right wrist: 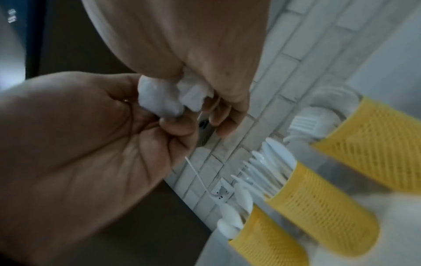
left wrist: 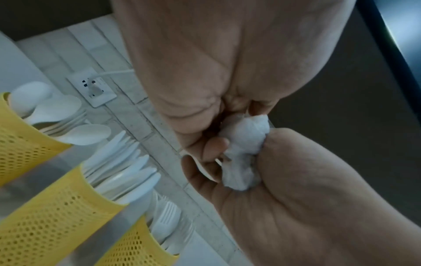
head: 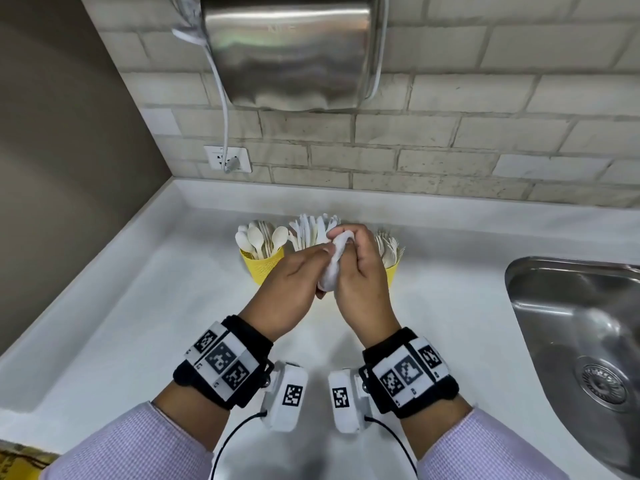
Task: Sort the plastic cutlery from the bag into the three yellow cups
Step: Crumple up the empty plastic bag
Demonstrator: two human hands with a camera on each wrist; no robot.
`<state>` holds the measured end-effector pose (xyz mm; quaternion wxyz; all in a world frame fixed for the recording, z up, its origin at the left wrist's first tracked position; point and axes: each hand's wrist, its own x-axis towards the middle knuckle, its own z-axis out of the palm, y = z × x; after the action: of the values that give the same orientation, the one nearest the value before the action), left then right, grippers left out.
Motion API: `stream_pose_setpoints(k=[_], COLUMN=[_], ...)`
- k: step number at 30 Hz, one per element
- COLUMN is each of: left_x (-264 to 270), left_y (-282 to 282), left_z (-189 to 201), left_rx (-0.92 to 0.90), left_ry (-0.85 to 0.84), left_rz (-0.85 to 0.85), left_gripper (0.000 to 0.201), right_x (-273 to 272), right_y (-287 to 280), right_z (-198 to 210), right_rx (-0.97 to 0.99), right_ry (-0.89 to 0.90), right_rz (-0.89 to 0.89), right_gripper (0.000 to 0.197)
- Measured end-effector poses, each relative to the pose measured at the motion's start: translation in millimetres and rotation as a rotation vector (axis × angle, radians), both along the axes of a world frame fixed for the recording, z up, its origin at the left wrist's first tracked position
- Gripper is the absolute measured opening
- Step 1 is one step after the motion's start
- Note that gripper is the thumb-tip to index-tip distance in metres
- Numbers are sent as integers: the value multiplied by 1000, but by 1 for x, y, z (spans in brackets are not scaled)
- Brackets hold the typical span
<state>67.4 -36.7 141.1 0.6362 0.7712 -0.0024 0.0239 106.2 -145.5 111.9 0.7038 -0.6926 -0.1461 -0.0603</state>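
A white countertop [head: 138,323] is shown running along a pale brick-tiled wall [head: 450,140], with a stainless steel sink [head: 571,341] set into it at the right and a steel wall-mounted appliance [head: 294,53] hung above; a white cord [head: 221,98] is led from the appliance down to a wall socket [head: 227,159]. 3 yellow perforated cups are seen standing in a row near the wall, behind the hands: the left cup [head: 261,268] is filled with white spoons [head: 258,237], the middle cup [left wrist: 59,207], hidden in the head view, is filled with white knives [head: 313,228], and the right cup [head: 391,273] is filled with white forks [head: 389,245]. In all 3 cups the cutlery is held upright, heads up. The left hand [head: 289,292] and the right hand [head: 363,282] are brought together above the countertop, in front of the middle cup. Between them the bag [head: 334,266], a crumpled white wad, is gripped: the fingers of both hands are curled round it, the left closing on its lower part and the right on its upper part. Whether any cutlery is left inside the wad cannot be told. A marker-covered band with a small camera is worn on each wrist.
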Motion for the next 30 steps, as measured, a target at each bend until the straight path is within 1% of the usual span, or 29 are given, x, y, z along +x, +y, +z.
stream_pose_setpoints(k=[2, 4, 6, 7, 8, 10, 11, 12, 14, 15, 16, 18, 20, 21, 23, 24, 26, 27, 28, 30], left_x=[-3, -4, -5, -5, -5, -7, -8, -9, -9, -9, -10, -13, -16, -17, -17, -17, -20, -22, -24, -26], left_y=[-1, 3, 7, 9, 11, 12, 13, 14, 18, 18, 18, 17, 14, 12, 11, 11, 11, 11, 10, 8], left_z=[-1, -5, -7, -8, -9, -8, -8, -9, -8, -8, -7, -5, -4, -4, -2, 0, 4, 6, 7, 9], left_rx=[8, 133, 232, 256, 243, 128, 107, 157, 418, 507, 532, 486, 442, 453, 488, 489, 410, 352, 304, 280], left_ry=[-30, -84, -132, -139, -133, -86, -93, -137, -271, -318, -335, -332, -339, -371, -417, -406, -327, -287, -263, -283], left_rz=[-45, -48, -22, -20, -34, -84, -96, -94, -54, -27, 4, 94, 202, 262, 339, 314, 149, 67, 26, 67], left_gripper=[33, 27, 24, 25, 27, 26, 24, 23, 19, 19, 18, 19, 20, 20, 28, 35, 44, 45, 43, 33], right_x=[0, 0, 2, 1, 2, 3, 3, 1, -3, -6, -7, -10, -13, -15, -16, -16, -17, -18, -19, -22], right_y=[1, 0, 0, 0, 1, 0, -1, -3, -8, -9, -8, -7, -7, -7, -9, -10, -13, -14, -14, -11], right_z=[5, 14, 20, 22, 22, 22, 23, 24, 30, 32, 32, 30, 29, 30, 32, 33, 36, 38, 38, 39], right_rx=[164, 294, 330, 322, 307, 280, 277, 277, 246, 215, 164, 10, -62, -71, -94, -101, -97, -83, -52, 56], right_ry=[223, 413, 538, 574, 597, 620, 644, 684, 747, 755, 741, 653, 596, 585, 585, 606, 680, 702, 707, 678], right_rz=[87, 136, 151, 146, 138, 148, 183, 237, 340, 362, 353, 300, 255, 244, 216, 209, 244, 266, 278, 249], right_gripper=[29, 33, 34, 35, 34, 33, 32, 30, 34, 38, 41, 46, 35, 27, 20, 18, 22, 26, 28, 26])
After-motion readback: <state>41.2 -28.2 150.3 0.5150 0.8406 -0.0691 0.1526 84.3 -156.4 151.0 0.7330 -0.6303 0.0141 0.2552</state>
